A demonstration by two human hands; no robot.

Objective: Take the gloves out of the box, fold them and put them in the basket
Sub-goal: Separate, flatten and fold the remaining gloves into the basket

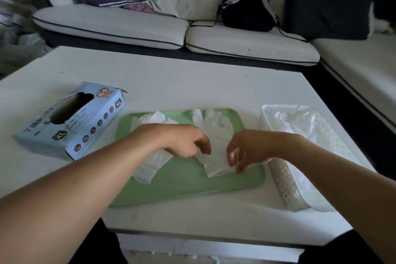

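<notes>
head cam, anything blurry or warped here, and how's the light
Head view: wide-angle bend curves the table edges; fingertips of the right hand are motion-blurred, the left hand is sharper; light is soft and dim, no glare, the sofa corners darkening.

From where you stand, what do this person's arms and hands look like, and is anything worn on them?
Both forearms are bare, with no sleeves in view. The left hand and right hand are bare too: no gloves, rings, watch or bands show.
</notes>
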